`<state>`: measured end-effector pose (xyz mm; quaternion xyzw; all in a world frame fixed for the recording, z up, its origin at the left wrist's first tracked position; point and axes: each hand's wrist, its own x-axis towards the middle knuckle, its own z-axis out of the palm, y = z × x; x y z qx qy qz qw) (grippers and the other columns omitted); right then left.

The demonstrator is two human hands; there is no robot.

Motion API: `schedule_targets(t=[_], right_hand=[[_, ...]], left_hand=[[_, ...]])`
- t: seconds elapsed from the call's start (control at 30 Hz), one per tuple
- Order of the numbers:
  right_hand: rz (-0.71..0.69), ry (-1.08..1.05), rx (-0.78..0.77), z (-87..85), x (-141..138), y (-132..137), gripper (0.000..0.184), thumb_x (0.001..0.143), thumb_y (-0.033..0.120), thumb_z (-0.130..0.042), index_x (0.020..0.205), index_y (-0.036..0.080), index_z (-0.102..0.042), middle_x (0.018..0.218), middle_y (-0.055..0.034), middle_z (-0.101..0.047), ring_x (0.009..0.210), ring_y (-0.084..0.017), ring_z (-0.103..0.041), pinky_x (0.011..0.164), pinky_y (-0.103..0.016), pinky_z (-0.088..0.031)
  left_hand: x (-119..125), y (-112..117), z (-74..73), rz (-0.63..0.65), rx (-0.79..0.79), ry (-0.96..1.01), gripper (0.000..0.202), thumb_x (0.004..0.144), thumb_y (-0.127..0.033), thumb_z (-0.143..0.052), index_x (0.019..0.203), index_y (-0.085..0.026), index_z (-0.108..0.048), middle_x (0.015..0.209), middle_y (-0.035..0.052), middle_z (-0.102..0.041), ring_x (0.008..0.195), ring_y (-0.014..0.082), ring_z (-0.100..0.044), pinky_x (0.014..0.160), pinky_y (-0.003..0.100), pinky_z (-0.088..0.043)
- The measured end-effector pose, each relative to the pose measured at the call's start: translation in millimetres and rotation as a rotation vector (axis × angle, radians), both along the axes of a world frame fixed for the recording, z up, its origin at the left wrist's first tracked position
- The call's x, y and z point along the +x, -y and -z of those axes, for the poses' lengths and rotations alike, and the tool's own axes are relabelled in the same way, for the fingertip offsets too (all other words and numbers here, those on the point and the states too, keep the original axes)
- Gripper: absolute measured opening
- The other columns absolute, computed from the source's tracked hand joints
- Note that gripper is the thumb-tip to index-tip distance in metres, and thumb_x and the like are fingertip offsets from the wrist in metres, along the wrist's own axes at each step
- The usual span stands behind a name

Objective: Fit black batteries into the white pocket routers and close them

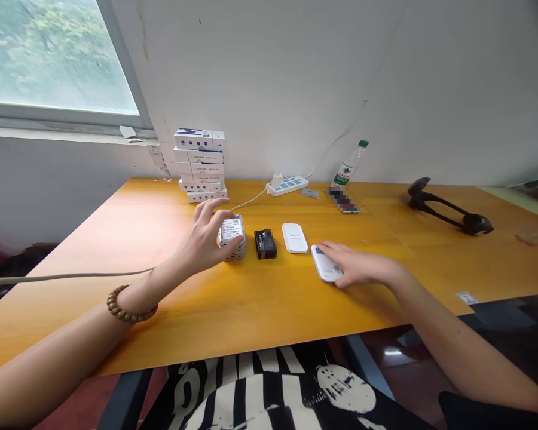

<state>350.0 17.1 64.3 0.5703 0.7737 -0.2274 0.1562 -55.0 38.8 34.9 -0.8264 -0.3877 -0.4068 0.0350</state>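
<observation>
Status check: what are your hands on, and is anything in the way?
Left hand gripping labelled white device stack. Right hand on white oblong device. Black device, white case between them.

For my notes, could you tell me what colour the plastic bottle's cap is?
The cap is green, as the head view shows.
</observation>
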Motion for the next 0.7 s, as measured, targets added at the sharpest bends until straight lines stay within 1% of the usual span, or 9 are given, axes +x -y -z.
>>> schedule_targets(t=[0.07,0.1,0.17,0.23,0.33,0.43,0.53,0.6,0.7], right_hand=[[0.034,0.023,0.003,-0.2,12,-29,0.125,0.065,0.032,-0.076,0.175,0.009,-0.022,0.183,-0.0199,-0.018,0.169,-0.042,-0.018,0.137,-0.052,-0.023],[0.038,0.021,0.002,-0.7,17,-43,0.125,0.065,0.034,-0.076,0.175,0.008,-0.021,0.183,-0.0200,-0.018,0.169,-0.042,-0.018,0.137,-0.051,-0.022],[0.029,0.011,0.011,-1.7,23,-71,0.126,0.066,0.038,-0.076,0.175,0.009,-0.021,0.183,-0.0198,-0.018,0.168,-0.042,-0.022,0.137,-0.051,-0.023],[0.018,0.010,0.029,-2.3,26,-93,0.125,0.066,0.041,-0.076,0.175,0.011,-0.022,0.182,-0.0199,-0.019,0.167,-0.043,-0.024,0.136,-0.053,-0.023],[0.001,0.011,0.048,-1.4,28,-113,0.126,0.066,0.044,-0.077,0.175,0.013,-0.022,0.182,-0.0195,-0.022,0.167,-0.043,-0.025,0.136,-0.054,-0.023],[-0.009,0.010,0.040,0.5,29,-118,0.128,0.066,0.045,-0.078,0.175,0.012,-0.020,0.182,-0.0190,-0.020,0.167,-0.042,-0.024,0.136,-0.052,-0.022],[0.005,-0.008,0.034,2.6,30,-114,0.129,0.066,0.045,-0.078,0.175,0.009,-0.019,0.183,-0.0196,-0.017,0.168,-0.043,-0.021,0.137,-0.050,-0.020],[0.006,-0.029,0.037,3.9,31,-112,0.128,0.068,0.045,-0.078,0.176,0.011,-0.018,0.183,-0.0188,-0.015,0.168,-0.043,-0.020,0.137,-0.050,-0.019],[-0.013,-0.047,0.028,3.4,34,-110,0.127,0.069,0.043,-0.077,0.176,0.013,-0.015,0.184,-0.0181,-0.013,0.170,-0.039,-0.017,0.137,-0.048,-0.017]], left_hand=[[-11,-15,2.0,-0.003,-0.204,-0.027,0.052,0.098,-0.056,-0.070,0.134,-0.024,-0.051,0.165,0.0220,-0.041,0.156,0.0450,-0.037,0.122,0.072,-0.039],[-16,-21,3.7,0.015,-0.307,-0.042,0.063,0.095,-0.063,-0.071,0.139,-0.024,-0.049,0.168,0.0224,-0.038,0.159,0.0460,-0.033,0.123,0.073,-0.038],[-24,-31,8.1,0.057,-0.475,-0.063,0.080,0.088,-0.073,-0.074,0.145,-0.025,-0.045,0.168,0.0224,-0.039,0.161,0.0473,-0.032,0.125,0.072,-0.037],[-29,-37,12.7,0.105,-0.561,-0.067,0.092,0.081,-0.078,-0.077,0.149,-0.026,-0.042,0.166,0.0218,-0.043,0.159,0.0478,-0.036,0.126,0.070,-0.037],[-31,-40,17.0,0.160,-0.591,-0.056,0.104,0.073,-0.079,-0.083,0.153,-0.027,-0.040,0.162,0.0206,-0.048,0.155,0.0478,-0.041,0.125,0.068,-0.039],[-31,-41,18.1,0.154,-0.609,-0.045,0.107,0.071,-0.078,-0.085,0.154,-0.027,-0.041,0.157,0.0199,-0.052,0.150,0.0475,-0.046,0.122,0.068,-0.042],[-31,-41,18.7,0.139,-0.601,-0.034,0.102,0.073,-0.076,-0.084,0.153,-0.027,-0.044,0.155,0.0188,-0.054,0.148,0.0468,-0.048,0.121,0.069,-0.042],[-32,-42,18.7,0.148,-0.580,-0.030,0.098,0.075,-0.075,-0.083,0.152,-0.027,-0.045,0.153,0.0179,-0.054,0.147,0.0462,-0.048,0.122,0.068,-0.042],[-30,-38,14.8,0.203,-0.480,-0.016,0.090,0.079,-0.071,-0.083,0.148,-0.027,-0.046,0.149,0.0173,-0.055,0.145,0.0438,-0.049,0.122,0.067,-0.042]])
